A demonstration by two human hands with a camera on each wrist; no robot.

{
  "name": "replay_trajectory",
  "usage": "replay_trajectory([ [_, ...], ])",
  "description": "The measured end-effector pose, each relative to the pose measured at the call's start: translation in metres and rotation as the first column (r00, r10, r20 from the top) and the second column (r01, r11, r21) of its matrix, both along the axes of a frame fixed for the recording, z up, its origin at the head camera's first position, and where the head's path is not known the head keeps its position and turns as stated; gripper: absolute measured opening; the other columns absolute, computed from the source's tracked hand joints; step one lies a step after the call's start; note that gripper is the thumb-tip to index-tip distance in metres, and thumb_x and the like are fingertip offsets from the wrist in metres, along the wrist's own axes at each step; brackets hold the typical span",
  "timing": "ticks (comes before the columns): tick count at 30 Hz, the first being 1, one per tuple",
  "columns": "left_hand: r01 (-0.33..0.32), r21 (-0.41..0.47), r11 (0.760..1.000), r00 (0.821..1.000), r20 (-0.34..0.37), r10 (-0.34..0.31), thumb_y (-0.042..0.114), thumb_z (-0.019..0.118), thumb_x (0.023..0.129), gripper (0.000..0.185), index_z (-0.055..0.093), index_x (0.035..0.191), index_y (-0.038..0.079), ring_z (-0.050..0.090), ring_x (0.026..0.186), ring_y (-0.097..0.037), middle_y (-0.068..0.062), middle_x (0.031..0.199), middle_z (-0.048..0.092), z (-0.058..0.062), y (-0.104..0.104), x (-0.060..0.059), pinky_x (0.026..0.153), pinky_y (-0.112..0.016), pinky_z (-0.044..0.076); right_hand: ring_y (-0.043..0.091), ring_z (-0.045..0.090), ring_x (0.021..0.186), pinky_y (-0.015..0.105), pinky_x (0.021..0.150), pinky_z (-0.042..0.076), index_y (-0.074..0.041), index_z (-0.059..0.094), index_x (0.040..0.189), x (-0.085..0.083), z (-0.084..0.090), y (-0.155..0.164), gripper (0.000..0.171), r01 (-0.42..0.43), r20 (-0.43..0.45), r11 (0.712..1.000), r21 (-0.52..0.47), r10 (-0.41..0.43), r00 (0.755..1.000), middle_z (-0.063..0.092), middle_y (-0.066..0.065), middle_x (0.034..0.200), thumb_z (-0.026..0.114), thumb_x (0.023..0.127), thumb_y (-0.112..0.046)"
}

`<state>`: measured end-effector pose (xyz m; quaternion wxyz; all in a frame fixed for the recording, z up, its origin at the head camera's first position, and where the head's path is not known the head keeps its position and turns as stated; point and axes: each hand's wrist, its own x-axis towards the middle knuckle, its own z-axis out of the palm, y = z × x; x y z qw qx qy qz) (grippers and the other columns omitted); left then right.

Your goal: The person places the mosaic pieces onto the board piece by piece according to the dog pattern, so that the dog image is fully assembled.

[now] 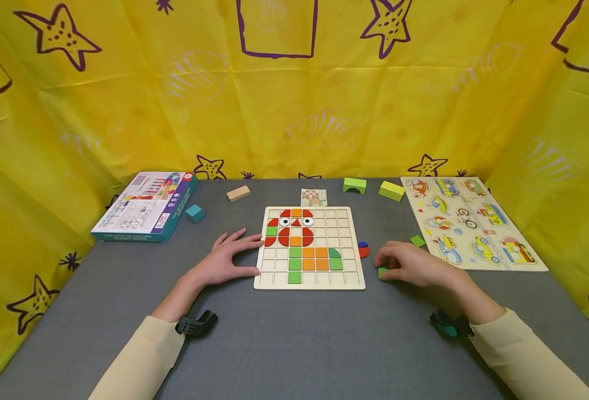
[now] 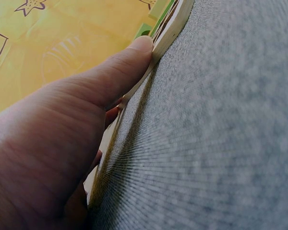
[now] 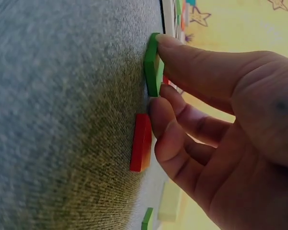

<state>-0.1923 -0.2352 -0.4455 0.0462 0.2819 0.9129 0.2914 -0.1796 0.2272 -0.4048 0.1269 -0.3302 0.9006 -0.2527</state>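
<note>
A wooden grid board (image 1: 309, 280) lies in the middle of the grey table, partly filled with red, orange and green tiles that form an owl-like figure. My left hand (image 1: 251, 256) rests flat at the board's left edge with fingers straight. Its thumb (image 2: 129, 62) presses against the board's side (image 2: 172, 26). My right hand (image 1: 385, 266) is just right of the board and pinches a green tile (image 1: 383, 273) (image 3: 153, 64) on edge between thumb and finger. A red tile (image 3: 141, 142) lies on the table beside it, a red and blue piece (image 1: 363, 249) in the head view.
Another green tile (image 1: 417, 240) lies further right, beside a vehicle peg puzzle (image 1: 474, 222). A game box (image 1: 146, 206) and teal block (image 1: 194, 213) sit at the left. A wooden block (image 1: 238, 193), a pattern card (image 1: 314, 197) and two green blocks (image 1: 354, 185) (image 1: 392, 190) line the back.
</note>
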Motion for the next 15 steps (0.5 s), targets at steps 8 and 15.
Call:
replay_trajectory([
  [8, 0.004, 0.000, 1.000, 1.000, -0.003, -0.004, 0.044, 0.079, 0.087, 0.072, 0.054, 0.148, 0.017, 0.016, 0.150, -0.039, -0.002, 0.157, 0.042, -0.001, 0.001, 0.000, 0.115, -0.063, -0.001, 0.009, 0.054, 0.076, 0.030, 0.069, 0.048, -0.013, 0.067, 0.098, 0.003, 0.000, -0.002, 0.013, 0.003, 0.019, 1.000, 0.024, -0.004, 1.000, 0.059, -0.009, 0.085, 0.077, 0.091, -0.013],
  [15, -0.001, 0.000, 1.000, 1.000, -0.002, 0.001, 0.044, 0.080, 0.086, 0.072, 0.055, 0.148, 0.015, 0.016, 0.150, -0.040, -0.003, 0.157, 0.042, 0.001, 0.000, 0.001, 0.115, -0.064, 0.000, 0.011, 0.056, 0.075, 0.028, 0.069, 0.049, -0.012, 0.068, 0.096, 0.003, 0.007, -0.013, 0.009, 0.014, 0.074, 0.997, -0.076, -0.008, 0.997, 0.061, -0.007, 0.082, 0.076, 0.092, -0.011],
])
